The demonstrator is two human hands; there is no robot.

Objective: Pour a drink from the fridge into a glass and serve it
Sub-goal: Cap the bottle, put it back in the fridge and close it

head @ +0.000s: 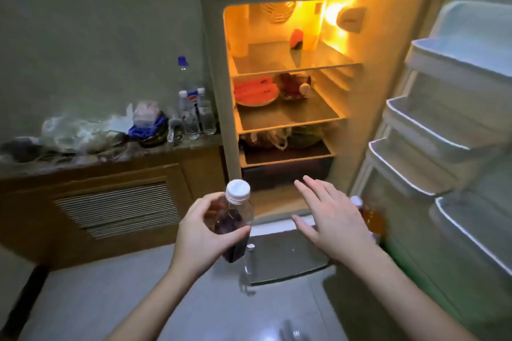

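Dark drink in capped bottle

Left grip curled around something held upright; right grip flat, fingers spread

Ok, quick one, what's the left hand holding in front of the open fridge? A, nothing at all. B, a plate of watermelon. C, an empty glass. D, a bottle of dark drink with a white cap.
D: the left hand has its fingers curled round a clear bottle of dark drink with a white cap, while the right hand is open and empty.
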